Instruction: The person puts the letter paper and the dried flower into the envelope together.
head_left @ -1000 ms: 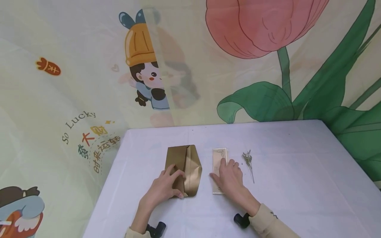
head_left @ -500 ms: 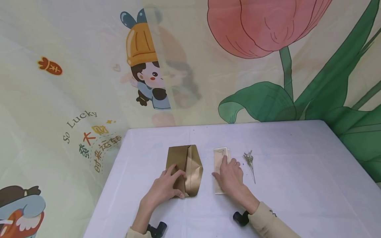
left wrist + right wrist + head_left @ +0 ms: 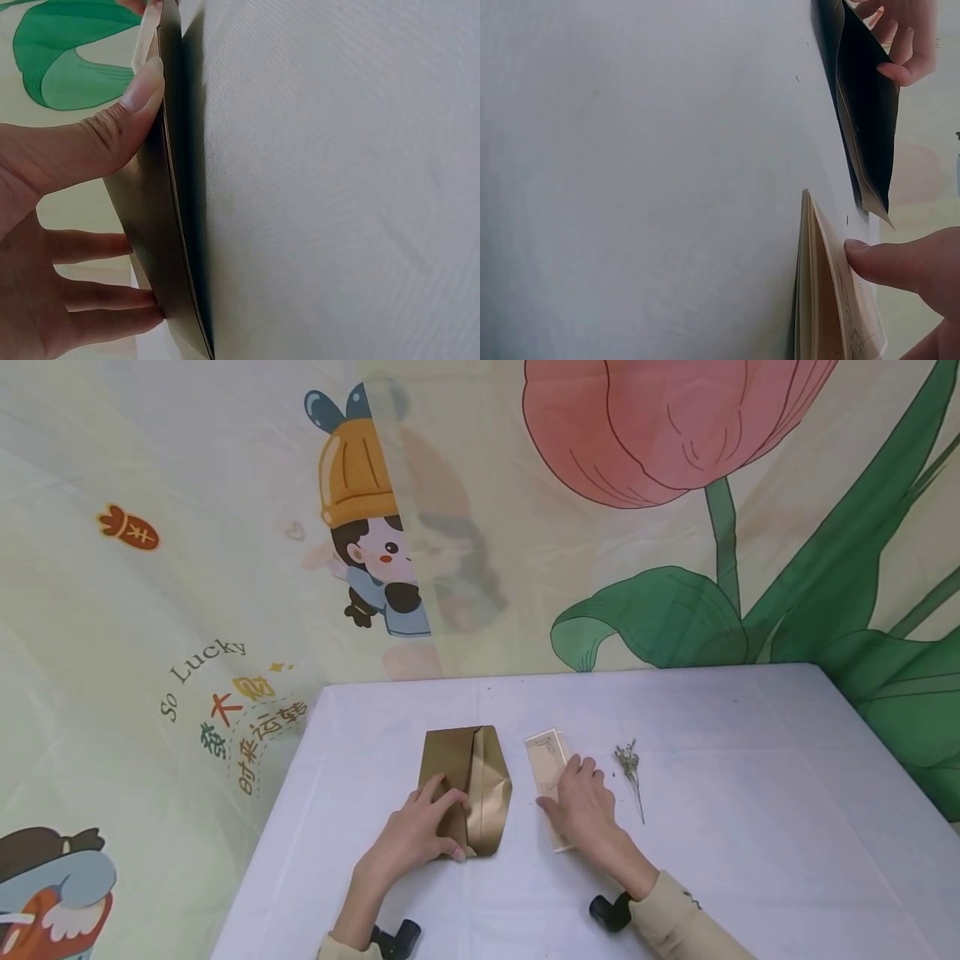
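A gold envelope (image 3: 491,802) lies on the white-covered table, its pointed flap spread out to the right. My left hand (image 3: 412,827) rests on it with fingers spread; in the left wrist view the thumb (image 3: 131,101) presses near the envelope's edge. Right of the envelope, a cream folded card (image 3: 546,760) lies slightly slanted. My right hand (image 3: 588,806) holds this card, thumb toward its left side and fingers by its right edge. In the right wrist view the layers of the card (image 3: 862,322) stand slightly apart; the other fingers are mostly hidden there.
A small sprig of dried flowers (image 3: 628,764) lies right of my right hand. The white tablecloth (image 3: 750,793) reaches back to a printed curtain (image 3: 480,527). Black camera mounts (image 3: 609,912) sit at both wrists.
The card's top has swung to the left, so it now lies slanted. My right index finger has drawn back from its face. The left hand and envelope stay in place.
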Demonstrator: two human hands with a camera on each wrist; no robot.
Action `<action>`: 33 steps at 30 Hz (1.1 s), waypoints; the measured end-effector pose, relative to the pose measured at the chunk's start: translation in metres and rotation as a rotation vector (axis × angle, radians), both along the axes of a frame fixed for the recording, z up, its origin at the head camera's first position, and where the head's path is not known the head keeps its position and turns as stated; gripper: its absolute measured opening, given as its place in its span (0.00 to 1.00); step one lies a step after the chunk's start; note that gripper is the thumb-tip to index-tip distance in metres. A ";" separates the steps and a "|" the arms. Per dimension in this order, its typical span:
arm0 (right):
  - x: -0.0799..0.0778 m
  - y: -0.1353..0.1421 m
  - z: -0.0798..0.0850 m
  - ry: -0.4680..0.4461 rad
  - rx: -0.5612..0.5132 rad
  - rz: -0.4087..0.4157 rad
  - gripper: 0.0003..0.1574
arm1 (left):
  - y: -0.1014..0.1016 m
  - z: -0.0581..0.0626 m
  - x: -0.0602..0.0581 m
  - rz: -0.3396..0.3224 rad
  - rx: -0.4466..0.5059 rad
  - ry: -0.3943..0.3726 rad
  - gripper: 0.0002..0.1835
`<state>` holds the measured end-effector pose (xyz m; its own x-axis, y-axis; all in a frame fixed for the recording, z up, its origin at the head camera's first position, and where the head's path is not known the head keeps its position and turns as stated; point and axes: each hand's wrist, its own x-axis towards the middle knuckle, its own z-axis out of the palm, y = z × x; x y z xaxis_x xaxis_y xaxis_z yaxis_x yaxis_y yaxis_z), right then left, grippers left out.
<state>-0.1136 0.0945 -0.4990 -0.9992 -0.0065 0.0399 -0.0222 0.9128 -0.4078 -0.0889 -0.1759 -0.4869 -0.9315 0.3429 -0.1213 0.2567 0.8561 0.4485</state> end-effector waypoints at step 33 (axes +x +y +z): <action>-0.004 0.020 0.006 -0.212 -0.501 0.028 0.30 | 0.000 0.002 0.000 0.001 0.025 -0.011 0.33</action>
<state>-0.1179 0.1141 -0.4926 -0.9853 -0.0648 -0.1580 0.0869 0.6061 -0.7906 -0.0888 -0.1756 -0.4851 -0.9305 0.3451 -0.1227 0.2508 0.8446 0.4729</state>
